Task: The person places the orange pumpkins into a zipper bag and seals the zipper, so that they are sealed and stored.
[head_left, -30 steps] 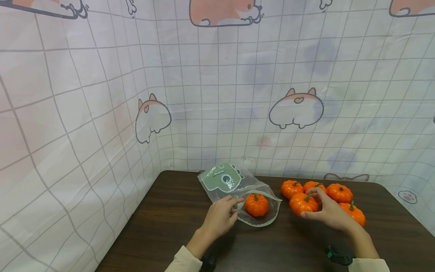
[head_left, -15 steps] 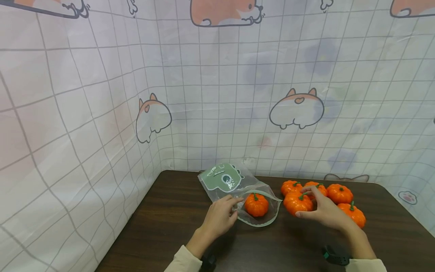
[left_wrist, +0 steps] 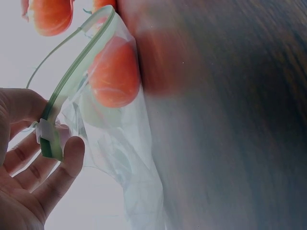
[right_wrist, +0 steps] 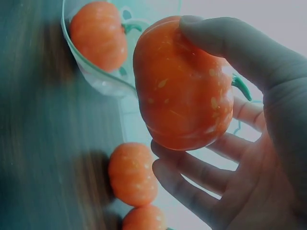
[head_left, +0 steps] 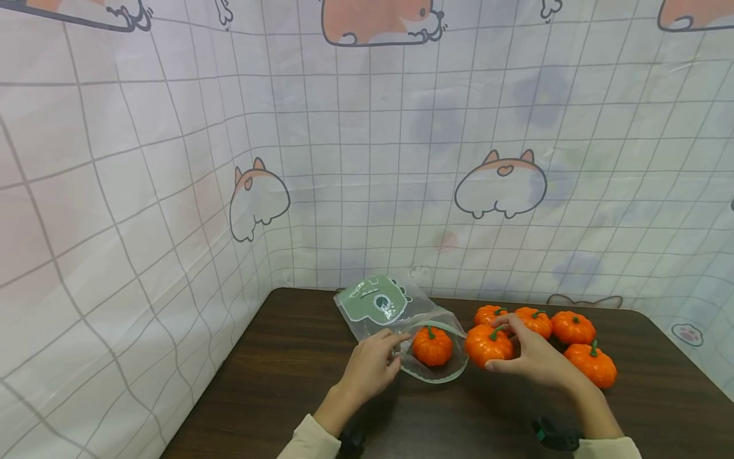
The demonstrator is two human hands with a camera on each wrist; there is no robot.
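Note:
A clear zip bag (head_left: 367, 306) with a green cartoon print lies on the table, its mouth spread toward me. Just inside the mouth sits a small orange toy pumpkin (head_left: 431, 347). My left hand (head_left: 367, 366) pinches the left side of the bag's rim, near the zip slider (left_wrist: 45, 130), between thumb and fingers. In my right hand (head_left: 539, 358), another toy pumpkin (head_left: 486, 346) with a green stem is gripped between thumb and fingertips. It is held just right of the bag's mouth, and the right wrist view shows it large, partly covered by the thumb.
Several more toy pumpkins (head_left: 573, 327) are grouped at the back right of the dark wooden table (head_left: 269, 382). One pumpkin (head_left: 592, 365) lies close beyond my right wrist. A patterned cloth (head_left: 378, 191) hangs behind and along the left side.
My right hand has carried its toy pumpkin left, away from the group and up to the bag's mouth. My left hand and the bag have stayed in place.

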